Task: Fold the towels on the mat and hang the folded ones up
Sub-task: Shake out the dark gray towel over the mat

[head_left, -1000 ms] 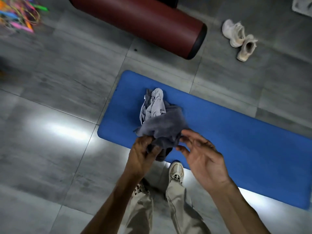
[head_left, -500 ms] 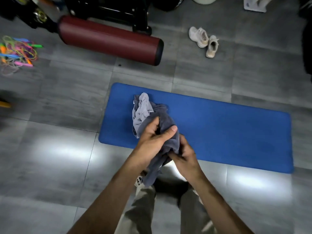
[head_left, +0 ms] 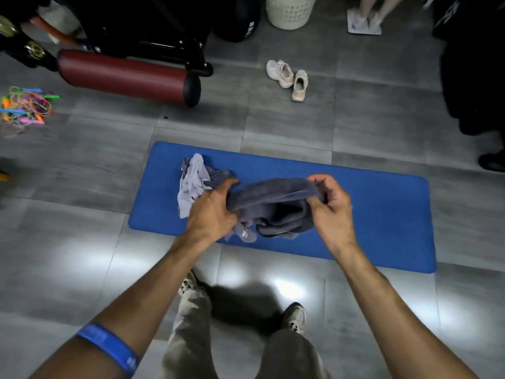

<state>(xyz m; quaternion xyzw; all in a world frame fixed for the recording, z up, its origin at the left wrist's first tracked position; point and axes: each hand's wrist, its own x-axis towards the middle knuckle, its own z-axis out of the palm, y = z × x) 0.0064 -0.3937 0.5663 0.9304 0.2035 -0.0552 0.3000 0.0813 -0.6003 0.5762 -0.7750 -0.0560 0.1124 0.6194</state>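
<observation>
A blue mat [head_left: 369, 214] lies across the grey tiled floor. Over its left half I hold a dark grey towel [head_left: 273, 198] stretched between both hands. My left hand [head_left: 211, 212] grips its left end and my right hand [head_left: 332, 206] pinches its right end, so the top edge runs taut while the rest sags in loose folds. A crumpled light grey towel [head_left: 192, 181] lies on the mat just behind and left of my left hand.
A dark red padded roller [head_left: 125, 77] on a black frame stands at the back left. A pair of white shoes [head_left: 288, 77] lies behind the mat, a white basket [head_left: 291, 10] further back. Coloured cords [head_left: 26, 108] lie at far left. Another person's legs [head_left: 371, 6] stand at back right.
My hands were bunched together on the dark towel; they have moved apart and pulled it out sideways. The view has tilted up, showing more of the room.
</observation>
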